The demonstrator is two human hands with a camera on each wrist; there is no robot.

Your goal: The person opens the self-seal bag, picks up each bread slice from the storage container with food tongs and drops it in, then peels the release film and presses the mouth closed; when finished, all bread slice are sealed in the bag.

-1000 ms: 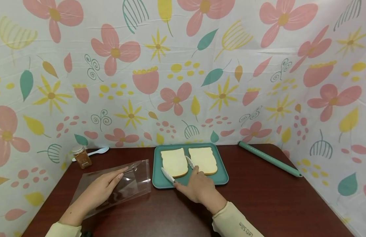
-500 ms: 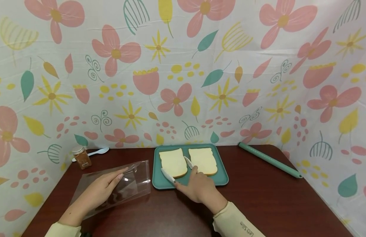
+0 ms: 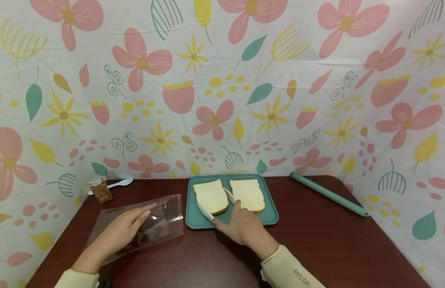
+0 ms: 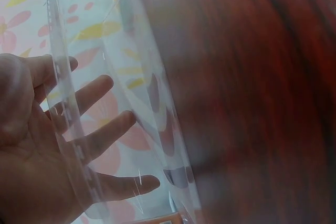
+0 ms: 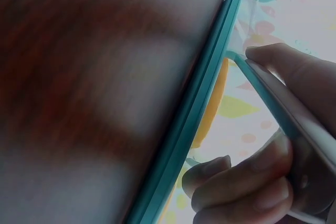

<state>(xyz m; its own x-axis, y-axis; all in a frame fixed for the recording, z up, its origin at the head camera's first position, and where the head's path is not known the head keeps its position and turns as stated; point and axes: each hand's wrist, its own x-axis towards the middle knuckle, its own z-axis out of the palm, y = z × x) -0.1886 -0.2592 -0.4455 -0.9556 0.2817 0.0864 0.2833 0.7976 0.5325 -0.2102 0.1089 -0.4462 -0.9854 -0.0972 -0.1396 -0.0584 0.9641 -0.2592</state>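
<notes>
In the head view, two slices of white bread lie side by side on a teal tray: a left slice (image 3: 211, 196) and a right slice (image 3: 247, 195). My right hand (image 3: 242, 226) grips a pair of tongs (image 3: 206, 212), whose two arms straddle the left slice's lower left corner and right edge. In the right wrist view the tongs (image 5: 273, 98) show below my index finger, with the other fingers curled under. My left hand (image 3: 123, 228) rests at a clear plastic bag (image 3: 164, 216). In the left wrist view its fingers (image 4: 105, 140) are straight and spread behind the plastic.
The teal tray (image 3: 191, 223) sits at the middle back of the dark red table (image 3: 193, 260). A spice jar (image 3: 100, 191) and pale blue spoon (image 3: 121, 183) stand back left. A green roll-like rod (image 3: 330, 195) lies right. Flowered cloth (image 3: 215, 120) walls the back and sides.
The left bread slice has shifted slightly left and turned a little on the tray. The tongs' left arm has moved slightly toward the slice. My left hand and the bag look unchanged.
</notes>
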